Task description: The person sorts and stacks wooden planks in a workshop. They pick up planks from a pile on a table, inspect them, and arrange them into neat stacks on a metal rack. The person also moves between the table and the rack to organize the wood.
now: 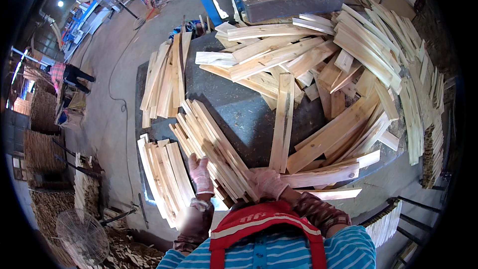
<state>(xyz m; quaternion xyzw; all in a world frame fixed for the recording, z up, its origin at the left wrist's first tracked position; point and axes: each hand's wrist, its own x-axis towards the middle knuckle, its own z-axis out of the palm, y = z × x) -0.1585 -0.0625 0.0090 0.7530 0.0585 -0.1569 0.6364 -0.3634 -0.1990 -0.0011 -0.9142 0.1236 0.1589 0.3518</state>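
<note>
A stack of long, narrow wooden boards (213,144) lies slantwise on the dark tabletop (239,119) in front of me. My left hand (201,175), in a pale pinkish work glove, is beside the stack's left side, fingers stretched up and apart. My right hand (267,183), gloved alike, is at the near right end of the stack, its fingers curled over the rightmost board and partly hidden. Left of my left hand lies another row of boards (167,169). A single upright-lying board (283,119) reaches down toward my right hand.
A large jumbled heap of boards (279,60) covers the far and right parts of the table. Another bundle (164,79) lies at the far left edge. A wire fan (82,236) stands lower left. Another person (69,76) bends over at the far left.
</note>
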